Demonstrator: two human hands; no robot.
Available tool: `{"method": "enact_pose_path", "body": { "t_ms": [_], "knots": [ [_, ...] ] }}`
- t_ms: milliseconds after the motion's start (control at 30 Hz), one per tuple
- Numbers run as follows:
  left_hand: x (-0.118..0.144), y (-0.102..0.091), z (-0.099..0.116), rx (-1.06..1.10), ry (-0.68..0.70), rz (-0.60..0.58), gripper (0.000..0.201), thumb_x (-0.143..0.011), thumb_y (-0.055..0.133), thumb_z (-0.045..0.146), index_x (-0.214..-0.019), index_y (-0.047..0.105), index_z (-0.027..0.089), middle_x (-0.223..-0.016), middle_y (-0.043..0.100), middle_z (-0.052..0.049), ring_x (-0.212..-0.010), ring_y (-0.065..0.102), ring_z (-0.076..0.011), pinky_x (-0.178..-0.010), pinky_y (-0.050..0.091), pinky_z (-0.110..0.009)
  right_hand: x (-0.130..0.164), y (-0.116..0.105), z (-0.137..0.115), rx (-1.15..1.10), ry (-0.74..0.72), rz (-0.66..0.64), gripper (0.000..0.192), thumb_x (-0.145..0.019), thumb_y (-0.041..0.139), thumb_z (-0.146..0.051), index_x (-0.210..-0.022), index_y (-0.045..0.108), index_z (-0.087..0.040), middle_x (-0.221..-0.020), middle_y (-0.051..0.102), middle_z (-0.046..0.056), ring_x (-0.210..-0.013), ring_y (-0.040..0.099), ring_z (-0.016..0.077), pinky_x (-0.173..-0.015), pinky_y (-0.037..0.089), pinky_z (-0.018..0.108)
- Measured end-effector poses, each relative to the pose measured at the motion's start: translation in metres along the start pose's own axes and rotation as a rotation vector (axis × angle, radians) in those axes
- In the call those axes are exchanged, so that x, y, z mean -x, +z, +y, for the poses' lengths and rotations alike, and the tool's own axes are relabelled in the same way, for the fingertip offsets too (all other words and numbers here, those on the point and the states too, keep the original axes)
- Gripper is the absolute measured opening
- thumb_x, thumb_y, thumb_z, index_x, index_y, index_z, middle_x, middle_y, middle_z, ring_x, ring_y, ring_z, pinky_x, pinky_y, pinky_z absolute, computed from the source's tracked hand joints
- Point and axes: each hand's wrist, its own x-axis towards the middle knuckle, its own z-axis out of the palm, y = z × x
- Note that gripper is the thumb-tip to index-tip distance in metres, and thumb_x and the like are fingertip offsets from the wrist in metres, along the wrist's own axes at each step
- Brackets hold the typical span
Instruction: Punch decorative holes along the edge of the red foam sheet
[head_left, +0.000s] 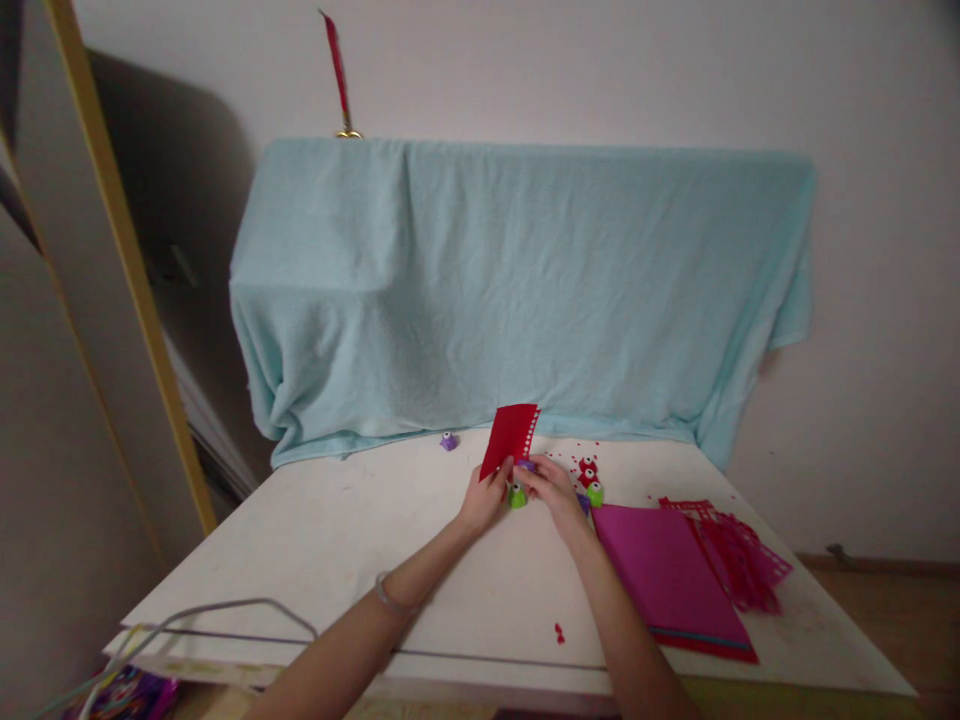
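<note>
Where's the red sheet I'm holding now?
Below and right of centre in the head view, the red sheet is in the left hand, beside the purple gadget in the right hand.

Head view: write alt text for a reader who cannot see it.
A person's left hand holds a red sheet with holes along one edge, while the right hand grips a small purple gadget near that edge, over a white table. Perforated red scraps and a magenta sheet lie to the right; a pale blue cloth hangs behind.
</note>
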Motion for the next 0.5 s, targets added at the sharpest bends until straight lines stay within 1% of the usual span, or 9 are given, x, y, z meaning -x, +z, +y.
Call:
{"method": "enact_pose_path", "body": {
  "t_ms": [200, 500],
  "knots": [
    [0.0007, 0.0001, 0.0026, 0.017, 0.0, -0.021, 0.043, -0.09, 0.042, 0.052, -0.063, 0.051, 0.02, -0.051, 0.048, 0.001, -0.05, 0.046, -0.0142, -0.056, 0.038, -0.026, 0.0004, 0.0011, -0.0013, -0.014, 0.007, 0.016, 0.042, -0.059, 0.08, -0.048, -0.084, 0.065, -0.017, -0.067, 0.061, 0.0, -0.052, 0.046, 0.0103, -0.048, 0.032, 0.024],
    [-0.0005, 0.0009, 0.0002, -0.013, -0.015, 0.001, 0.042, -0.09, 0.043, 0.052, -0.063, 0.052, 0.021, -0.052, 0.049, 0.001, -0.052, 0.046, -0.0149, -0.058, 0.038, -0.026, 0.001, 0.0012, -0.0013, -0.012, 0.003, 0.003, 0.042, -0.061, 0.08, -0.046, -0.088, 0.066, -0.017, -0.069, 0.062, 0.0, -0.052, 0.046, 0.01, -0.048, 0.031, 0.024]
  ]
}}
